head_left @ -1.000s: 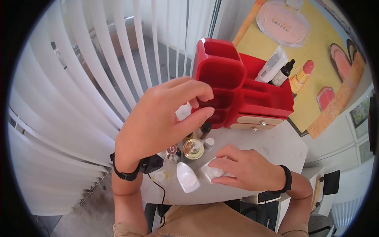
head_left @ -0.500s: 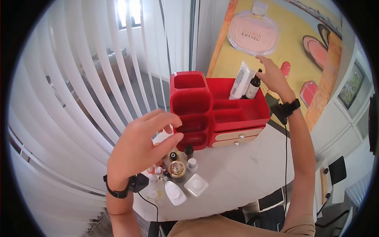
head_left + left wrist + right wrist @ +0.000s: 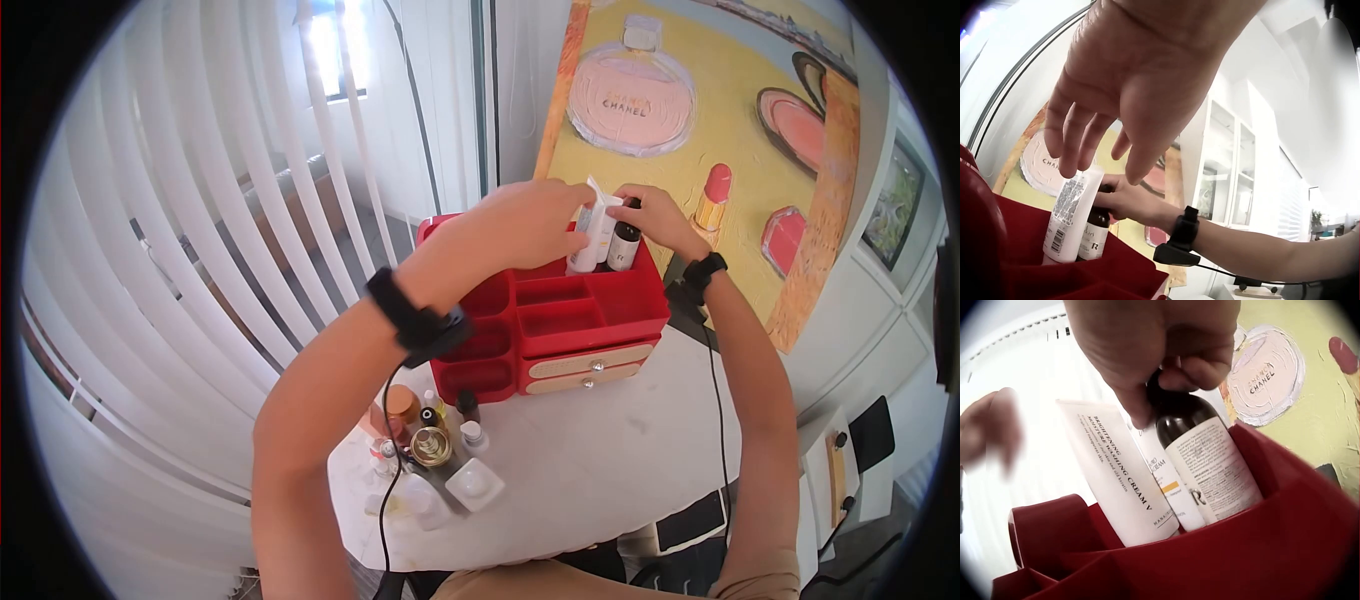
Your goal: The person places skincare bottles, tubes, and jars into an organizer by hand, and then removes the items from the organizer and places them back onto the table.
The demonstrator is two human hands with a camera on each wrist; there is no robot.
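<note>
Standing in the rear compartment of a red organizer [image 3: 640, 308] are a white tube [image 3: 583, 252] and a dark bottle [image 3: 624, 248] with a pale label. My right hand [image 3: 662, 222] pinches the bottle's black top; in the right wrist view its fingers [image 3: 1200, 374] are curled around that top. A second, slimmer white tube [image 3: 1186, 503] shows between the first tube and the bottle. My left hand [image 3: 515, 228] reaches over the organizer. In the left wrist view this hand [image 3: 1141, 81] hangs with parted fingers just above the white tube [image 3: 1072, 215], holding nothing.
Several small bottles and jars, including a gold-topped one [image 3: 431, 446] and a white square one [image 3: 475, 484], crowd the left of the white table [image 3: 640, 420]. Vertical blinds [image 3: 200, 250] line the left side. A yellow painting [image 3: 740, 130] stands behind the organizer.
My right hand went from the white square jar up to the dark bottle and took hold of its top. My left hand moved from above the small bottles toward the white tube.
</note>
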